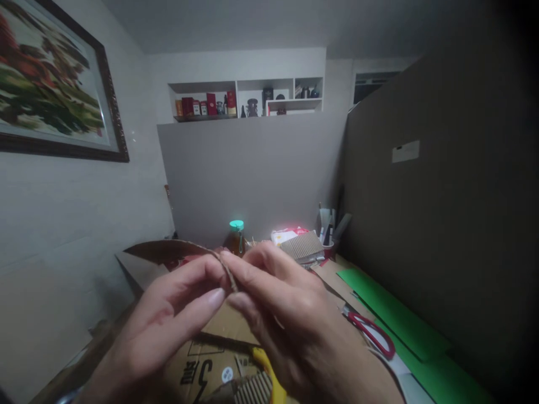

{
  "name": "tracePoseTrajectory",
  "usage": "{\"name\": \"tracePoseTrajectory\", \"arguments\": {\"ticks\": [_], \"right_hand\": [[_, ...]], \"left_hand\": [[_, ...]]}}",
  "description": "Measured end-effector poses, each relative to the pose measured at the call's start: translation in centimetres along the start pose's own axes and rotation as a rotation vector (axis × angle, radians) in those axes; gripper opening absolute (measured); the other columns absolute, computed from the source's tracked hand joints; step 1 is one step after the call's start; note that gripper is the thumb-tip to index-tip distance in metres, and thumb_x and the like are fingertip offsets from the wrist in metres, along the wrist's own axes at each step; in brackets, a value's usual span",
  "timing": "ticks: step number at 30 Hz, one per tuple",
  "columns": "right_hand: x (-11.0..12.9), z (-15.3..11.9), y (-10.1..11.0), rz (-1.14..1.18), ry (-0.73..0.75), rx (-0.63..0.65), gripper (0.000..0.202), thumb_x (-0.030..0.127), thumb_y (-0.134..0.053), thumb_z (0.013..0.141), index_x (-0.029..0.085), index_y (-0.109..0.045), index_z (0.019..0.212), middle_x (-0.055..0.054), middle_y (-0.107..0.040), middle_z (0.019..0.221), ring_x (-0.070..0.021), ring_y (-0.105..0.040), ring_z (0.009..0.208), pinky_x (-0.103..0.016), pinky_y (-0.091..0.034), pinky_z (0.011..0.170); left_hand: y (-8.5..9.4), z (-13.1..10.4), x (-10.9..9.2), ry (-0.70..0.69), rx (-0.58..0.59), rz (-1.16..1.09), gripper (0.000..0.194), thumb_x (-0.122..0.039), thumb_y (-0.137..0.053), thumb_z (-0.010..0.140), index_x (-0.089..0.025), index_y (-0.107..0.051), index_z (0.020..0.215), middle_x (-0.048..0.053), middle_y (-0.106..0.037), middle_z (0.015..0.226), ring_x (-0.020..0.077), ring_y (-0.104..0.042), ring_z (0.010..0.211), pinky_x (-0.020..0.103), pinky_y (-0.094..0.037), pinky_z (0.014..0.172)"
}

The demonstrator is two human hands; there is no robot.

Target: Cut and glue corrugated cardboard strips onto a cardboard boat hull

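Note:
Both hands meet in the middle of the head view, raised above the work surface. Between them is a thin piece of cardboard [164,251], brown and curved, with its edge towards me and its far part reaching out to the left. My left hand [168,320] pinches it between thumb and fingers near its right end. My right hand [290,308] grips that same end, fingers and thumb pressed on the bent edge. The fingers hide part of the cardboard. Below lies a printed cardboard box [197,359], partly covered by a yellow-handled object [275,381].
Red-handled scissors [374,331] lie at the right by green sheets [396,314]. Behind the hands stand a bottle with a teal cap [236,225], corrugated cardboard [301,248] and a cup of pens [327,247]. Grey panels [252,174] close off the back and right.

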State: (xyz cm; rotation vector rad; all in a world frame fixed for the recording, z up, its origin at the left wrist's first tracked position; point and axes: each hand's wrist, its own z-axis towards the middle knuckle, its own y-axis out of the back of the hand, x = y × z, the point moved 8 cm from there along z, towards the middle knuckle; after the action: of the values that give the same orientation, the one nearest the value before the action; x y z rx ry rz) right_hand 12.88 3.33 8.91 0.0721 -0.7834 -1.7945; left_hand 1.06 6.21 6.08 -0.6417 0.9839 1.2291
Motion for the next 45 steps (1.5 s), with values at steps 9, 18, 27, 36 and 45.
{"name": "tracePoseTrajectory", "arguments": {"ticks": [9, 18, 27, 36, 45], "right_hand": [[-2.1, -1.4, 6.1, -0.025, -0.06, -0.599, 0.02, 0.019, -0.052, 0.095, 0.021, -0.072, 0.094, -0.003, -0.061, 0.09, -0.0174, -0.06, 0.081, -0.031, -0.047, 0.068], [-5.9, -1.9, 8.4, 0.022, -0.19, -0.615, 0.023, 0.032, -0.051, 0.095, 0.022, -0.071, 0.092, 0.0, -0.061, 0.083, -0.0165, -0.057, 0.074, -0.028, -0.042, 0.065], [-9.4, -2.2, 8.3, 0.184, -0.359, -0.608, 0.026, 0.039, -0.054, 0.091, 0.021, -0.071, 0.085, -0.001, -0.067, 0.08, -0.0171, -0.059, 0.067, -0.025, -0.045, 0.058], [-12.5, -2.6, 7.7, 0.188, -0.484, -0.596, 0.03, 0.043, -0.052, 0.091, 0.019, -0.069, 0.096, -0.005, -0.069, 0.084, -0.0209, -0.062, 0.073, -0.031, -0.048, 0.064], [-4.7, -2.0, 6.3, -0.038, -0.324, -0.634, 0.013, 0.038, -0.059, 0.09, 0.025, -0.061, 0.089, 0.0, -0.063, 0.08, -0.0179, -0.06, 0.069, -0.032, -0.047, 0.065]], "left_hand": [[2.9, -0.1, -0.8, -0.073, -0.234, 0.106, 0.012, -0.025, -0.06, 0.09, -0.023, -0.067, 0.081, -0.003, -0.069, 0.063, 0.0105, -0.063, 0.058, 0.018, -0.049, 0.059], [4.9, -1.0, -1.1, -0.112, -0.461, 0.168, 0.016, -0.036, -0.063, 0.089, -0.021, -0.064, 0.082, -0.006, -0.057, 0.058, 0.0027, -0.036, 0.041, 0.012, -0.027, 0.039], [6.5, -1.1, -3.2, -0.259, -0.533, 0.35, 0.022, -0.045, -0.069, 0.082, -0.028, -0.062, 0.092, -0.002, -0.061, 0.084, 0.0152, -0.06, 0.078, 0.021, -0.048, 0.066], [2.9, -0.6, -2.5, -0.174, -0.331, 0.429, 0.01, -0.032, -0.06, 0.088, -0.024, -0.061, 0.084, 0.0, -0.059, 0.08, 0.0213, -0.059, 0.083, 0.032, -0.047, 0.077], [0.0, -1.1, -4.1, -0.471, -0.35, 0.598, 0.02, -0.013, -0.05, 0.093, -0.024, -0.064, 0.084, -0.001, -0.053, 0.073, 0.0155, -0.054, 0.068, 0.028, -0.042, 0.064]]}}
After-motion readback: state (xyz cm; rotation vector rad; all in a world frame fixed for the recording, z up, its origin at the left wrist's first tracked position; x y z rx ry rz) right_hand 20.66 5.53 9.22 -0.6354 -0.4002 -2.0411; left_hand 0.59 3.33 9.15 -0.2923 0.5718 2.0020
